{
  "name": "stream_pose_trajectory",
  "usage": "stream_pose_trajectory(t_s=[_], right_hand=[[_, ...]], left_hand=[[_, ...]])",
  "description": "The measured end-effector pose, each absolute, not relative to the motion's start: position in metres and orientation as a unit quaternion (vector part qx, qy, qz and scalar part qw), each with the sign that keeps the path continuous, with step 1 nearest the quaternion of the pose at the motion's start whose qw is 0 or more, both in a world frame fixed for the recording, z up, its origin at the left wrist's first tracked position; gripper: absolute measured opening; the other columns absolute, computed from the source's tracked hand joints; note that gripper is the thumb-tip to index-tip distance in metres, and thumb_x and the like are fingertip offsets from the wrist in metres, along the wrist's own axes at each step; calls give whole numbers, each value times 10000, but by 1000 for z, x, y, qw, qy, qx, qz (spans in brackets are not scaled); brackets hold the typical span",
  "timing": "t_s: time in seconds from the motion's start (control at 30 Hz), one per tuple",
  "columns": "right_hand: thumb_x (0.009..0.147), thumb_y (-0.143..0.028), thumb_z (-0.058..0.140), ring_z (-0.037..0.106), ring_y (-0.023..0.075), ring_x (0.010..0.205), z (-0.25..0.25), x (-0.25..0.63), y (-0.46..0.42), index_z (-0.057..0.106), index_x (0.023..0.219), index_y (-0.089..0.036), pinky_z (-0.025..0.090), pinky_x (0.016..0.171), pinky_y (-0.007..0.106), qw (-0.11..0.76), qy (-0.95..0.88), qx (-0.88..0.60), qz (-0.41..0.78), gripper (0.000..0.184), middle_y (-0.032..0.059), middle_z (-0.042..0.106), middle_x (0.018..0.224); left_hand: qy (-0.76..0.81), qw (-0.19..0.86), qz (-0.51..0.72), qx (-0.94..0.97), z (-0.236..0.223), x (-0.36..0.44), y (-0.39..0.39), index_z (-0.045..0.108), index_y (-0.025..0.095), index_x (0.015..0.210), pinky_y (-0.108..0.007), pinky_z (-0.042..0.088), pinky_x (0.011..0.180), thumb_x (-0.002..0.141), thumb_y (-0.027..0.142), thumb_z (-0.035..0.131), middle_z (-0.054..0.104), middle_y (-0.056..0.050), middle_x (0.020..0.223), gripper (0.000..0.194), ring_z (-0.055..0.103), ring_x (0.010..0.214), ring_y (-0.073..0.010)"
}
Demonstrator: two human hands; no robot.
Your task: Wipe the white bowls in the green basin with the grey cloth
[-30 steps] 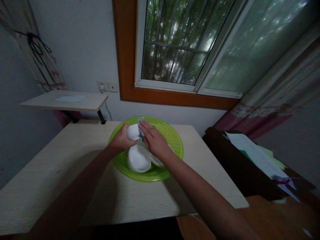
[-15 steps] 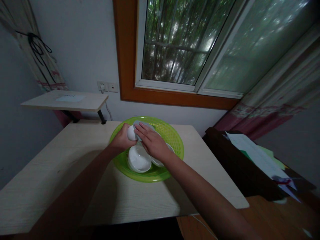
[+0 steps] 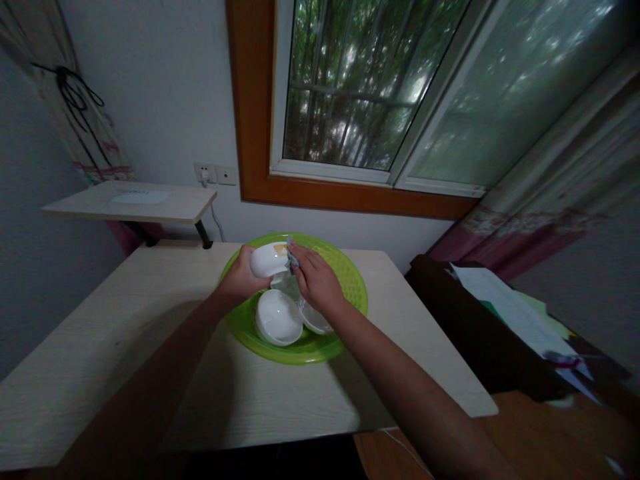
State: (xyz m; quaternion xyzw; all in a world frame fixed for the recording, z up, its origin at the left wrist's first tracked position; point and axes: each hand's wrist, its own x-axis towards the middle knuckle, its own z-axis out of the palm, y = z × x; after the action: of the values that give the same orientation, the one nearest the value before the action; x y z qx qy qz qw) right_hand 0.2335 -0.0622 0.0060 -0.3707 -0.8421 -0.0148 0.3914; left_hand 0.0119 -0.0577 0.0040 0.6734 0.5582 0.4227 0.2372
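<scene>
My left hand (image 3: 241, 277) grips a white bowl (image 3: 265, 260) with a yellow patch on its side, held tilted above a green plastic basket (image 3: 295, 360). Fingers bent round a grey cloth (image 3: 292, 259), my right hand (image 3: 317, 279) presses it against the bowl's right rim. Below, inside the basket, a white bowl (image 3: 280, 318) faces upward at the front. Another white bowl (image 3: 314, 317) lies to its right, partly covered by my right wrist. Behind these, something pale sits mostly hidden under the held bowl.
The basket stands on a light wooden table (image 3: 190, 347). A small raised shelf (image 3: 130, 200) with a paper on it is at the back left. To the right is a dark brown piece of furniture (image 3: 490, 340) with papers (image 3: 515, 313) on it. A window (image 3: 360, 87) is behind.
The held bowl has turned, so its patterned side now shows. My right hand and the cloth have shifted from over the bowl to its right rim.
</scene>
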Motion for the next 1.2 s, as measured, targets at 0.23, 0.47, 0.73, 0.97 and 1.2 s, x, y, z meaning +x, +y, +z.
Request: stream_pose_trajectory(t_s=[0.23,0.47,0.73,0.97,1.2], right_hand=[[1038,-229,464,480,255,1458,-5,234,-54,360,1596,-215,416,1218,493,397,-835,-379,23,568,112,449,1605],[1042,-134,404,239,215,1577,0,231,-63,164,1653,-297,328,1269,503,366,-877,-312,-6,676,61,261,1696],[1054,-179,410,277,195,1565,4,227,-66,287,1625,-275,311,1280,477,377,-876,-300,21,592,55,332,1672],[1069,-377,411,624,255,1319,-9,242,-46,567,1463,-239,487,1146,484,440,-786,-417,125,446,95,637,1437],[1073,-315,396,482,211,1457,-1,239,-56,455,1546,-274,395,1233,467,437,-820,-358,89,478,53,491,1580]], left_hand=[[528,349,491,599,-9,2,-45,440,217,1119,-376,530,859,639,388,821,605,-55,1077,636,638,990,-228],[515,381,489,592,-9,3,-44,440,220,1108,-391,551,870,663,392,824,615,-47,1075,612,652,992,-226],[522,345,479,616,-9,3,-44,459,212,1101,-403,546,892,655,389,826,618,-56,1098,604,646,1015,-232],[514,366,477,613,-9,1,-45,444,208,1118,-411,552,907,660,377,831,611,-54,1107,623,652,1026,-231],[515,344,455,640,-7,3,-47,455,211,1099,-389,550,856,619,379,840,614,-45,1057,639,641,993,-238]])
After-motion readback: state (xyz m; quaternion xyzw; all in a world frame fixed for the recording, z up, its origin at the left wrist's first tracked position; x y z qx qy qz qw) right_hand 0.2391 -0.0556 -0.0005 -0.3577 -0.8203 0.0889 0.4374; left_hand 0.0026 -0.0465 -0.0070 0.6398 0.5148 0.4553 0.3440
